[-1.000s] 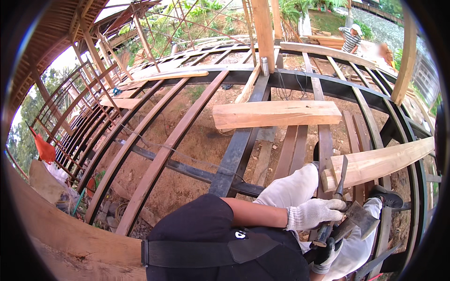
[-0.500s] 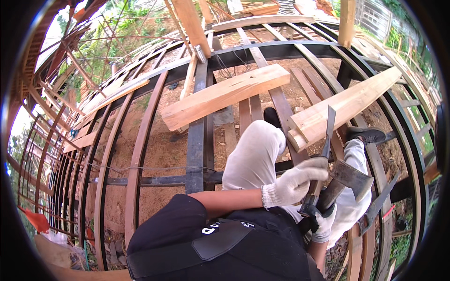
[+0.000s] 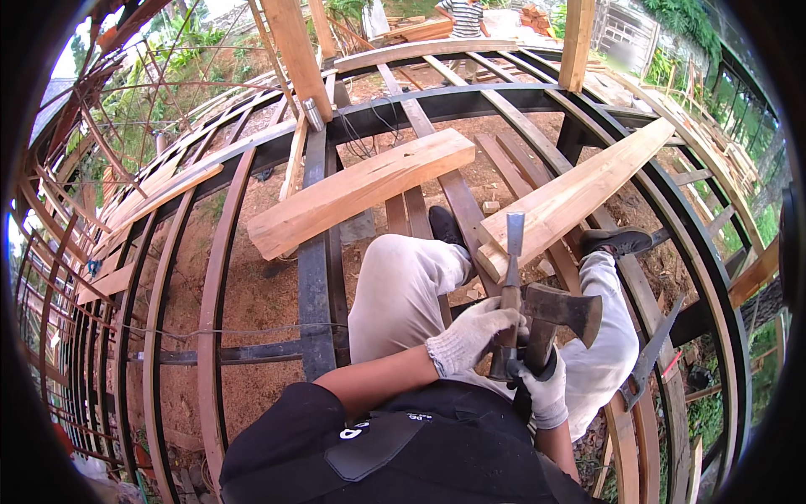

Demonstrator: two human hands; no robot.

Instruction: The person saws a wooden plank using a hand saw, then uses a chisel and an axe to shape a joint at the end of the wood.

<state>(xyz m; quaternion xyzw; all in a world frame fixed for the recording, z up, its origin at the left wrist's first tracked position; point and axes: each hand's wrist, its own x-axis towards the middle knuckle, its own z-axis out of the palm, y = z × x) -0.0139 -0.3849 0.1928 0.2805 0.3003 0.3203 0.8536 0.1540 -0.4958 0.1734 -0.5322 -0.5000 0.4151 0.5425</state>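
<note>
I sit on a frame of dark steel beams above bare earth. My left hand, in a white knit glove, is closed round the wooden handle of a chisel that points away from me toward the near end of a pale timber plank. Just to its right my gloved right hand grips the handle of a hatchet, whose rusty head sits beside the chisel handle. Both hands rest over my lap, above my light trousers.
A second thick pale beam lies across the joists ahead of my left knee. A handsaw leans by my right leg. Open gaps between joists drop to soil. A person in a striped shirt stands far back among stacked timber.
My view has swung leftward and down, so the planks now sit more centred. Both hands stay closed on chisel and hatchet, with the chisel now nearer the plank's end.
</note>
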